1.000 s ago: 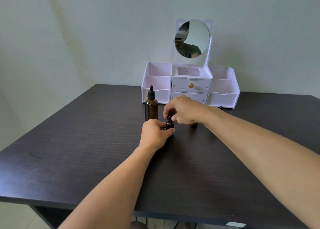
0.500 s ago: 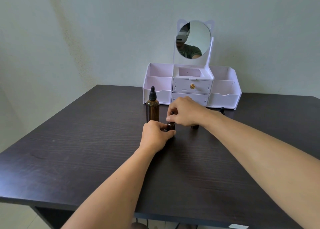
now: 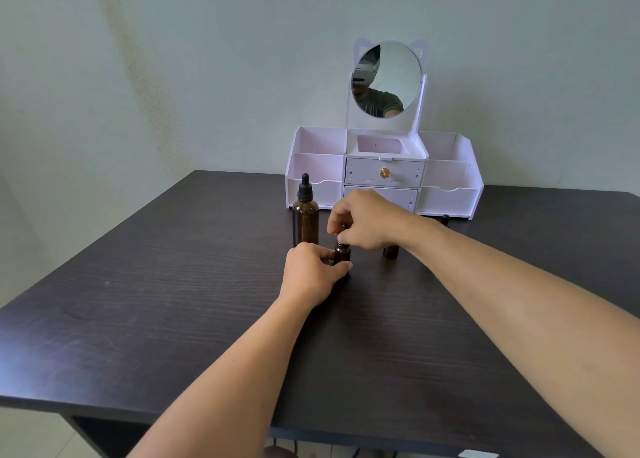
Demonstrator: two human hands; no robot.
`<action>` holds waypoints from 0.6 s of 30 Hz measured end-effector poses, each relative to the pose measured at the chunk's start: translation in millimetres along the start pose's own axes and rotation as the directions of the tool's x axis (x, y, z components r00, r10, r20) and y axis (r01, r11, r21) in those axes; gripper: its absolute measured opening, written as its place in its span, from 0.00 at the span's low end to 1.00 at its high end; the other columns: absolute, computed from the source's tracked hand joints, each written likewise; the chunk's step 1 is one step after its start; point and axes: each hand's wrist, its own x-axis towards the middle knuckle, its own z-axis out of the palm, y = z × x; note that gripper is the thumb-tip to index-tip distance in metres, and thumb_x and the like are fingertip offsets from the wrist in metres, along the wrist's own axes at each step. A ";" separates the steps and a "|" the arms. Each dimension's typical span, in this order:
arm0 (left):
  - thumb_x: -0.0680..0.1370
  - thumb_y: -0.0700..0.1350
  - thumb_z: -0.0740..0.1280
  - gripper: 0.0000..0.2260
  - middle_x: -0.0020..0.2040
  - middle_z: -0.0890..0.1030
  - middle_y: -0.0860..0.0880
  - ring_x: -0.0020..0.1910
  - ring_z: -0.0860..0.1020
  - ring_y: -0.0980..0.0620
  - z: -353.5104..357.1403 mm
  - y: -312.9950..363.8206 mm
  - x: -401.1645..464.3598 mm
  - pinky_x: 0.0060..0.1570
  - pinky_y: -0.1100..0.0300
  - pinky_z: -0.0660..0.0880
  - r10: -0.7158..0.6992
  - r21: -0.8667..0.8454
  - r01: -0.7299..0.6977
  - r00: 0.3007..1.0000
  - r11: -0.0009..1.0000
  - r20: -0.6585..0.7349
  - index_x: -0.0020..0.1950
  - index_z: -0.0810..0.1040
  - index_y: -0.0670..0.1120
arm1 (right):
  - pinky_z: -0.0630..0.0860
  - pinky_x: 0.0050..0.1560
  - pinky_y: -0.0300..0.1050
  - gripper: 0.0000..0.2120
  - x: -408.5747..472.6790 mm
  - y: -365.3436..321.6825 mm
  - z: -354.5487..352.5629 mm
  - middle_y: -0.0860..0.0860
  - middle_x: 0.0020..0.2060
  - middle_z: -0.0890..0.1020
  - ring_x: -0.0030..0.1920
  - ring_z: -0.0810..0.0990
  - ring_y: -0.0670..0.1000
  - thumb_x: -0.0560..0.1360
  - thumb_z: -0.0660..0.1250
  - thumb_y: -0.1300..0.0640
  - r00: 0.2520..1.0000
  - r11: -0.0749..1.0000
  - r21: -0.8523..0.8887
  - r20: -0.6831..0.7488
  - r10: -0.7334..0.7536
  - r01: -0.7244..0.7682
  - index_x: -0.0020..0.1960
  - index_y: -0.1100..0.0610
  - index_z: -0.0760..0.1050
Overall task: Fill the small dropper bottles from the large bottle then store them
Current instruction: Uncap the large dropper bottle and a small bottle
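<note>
Amber dropper bottles upright on the dark table

Large bottle [image 3: 305,219] capped, left; small bottle [image 3: 342,252] just beside it, another small bottle [image 3: 391,251] right, mostly hidden

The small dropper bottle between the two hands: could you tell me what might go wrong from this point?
1. The left hand holds the small dropper bottle low on the table while the right hand pinches its cap; a hard twist could tip it.
2. The large bottle stands just behind the left hand, so a knuckle could knock it over.
3. Another small bottle sits partly hidden under the right wrist and might be bumped.
</note>
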 end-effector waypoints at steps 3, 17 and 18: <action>0.73 0.51 0.74 0.17 0.39 0.77 0.53 0.36 0.74 0.57 0.3 0.0 0.4 0.37 0.66 0.71 0.005 0.002 -0.005 1.000 1.000 -0.001 0.58 0.82 0.45 | 0.79 0.49 0.43 0.15 -1.1 -3.1 -2.1 0.49 0.45 0.82 0.50 0.80 0.48 0.68 0.65 0.69 1.000 0.997 0.071 0.001 0.009 -0.009 0.48 0.54 0.81; 0.72 0.50 0.74 0.16 0.39 0.79 0.52 0.38 0.76 0.56 1.2 -0.5 -2.1 0.36 0.66 0.71 0.007 -0.003 -0.007 1.000 1.000 -0.026 0.57 0.82 0.45 | 0.77 0.49 0.38 0.20 -2.2 -6.2 -11.1 0.47 0.46 0.80 0.50 0.80 0.47 0.71 0.64 0.73 0.998 0.998 -0.016 0.009 -0.056 0.056 0.56 0.55 0.80; 0.72 0.50 0.74 0.16 0.39 0.79 0.52 0.38 0.76 0.56 0.8 0.2 -2.5 0.37 0.65 0.71 0.009 -0.002 -0.009 1.000 1.000 -0.028 0.57 0.82 0.45 | 0.76 0.48 0.37 0.20 -2.4 -6.4 -13.6 0.46 0.46 0.80 0.50 0.79 0.47 0.71 0.64 0.73 0.998 0.998 -0.011 0.002 -0.058 0.058 0.56 0.55 0.80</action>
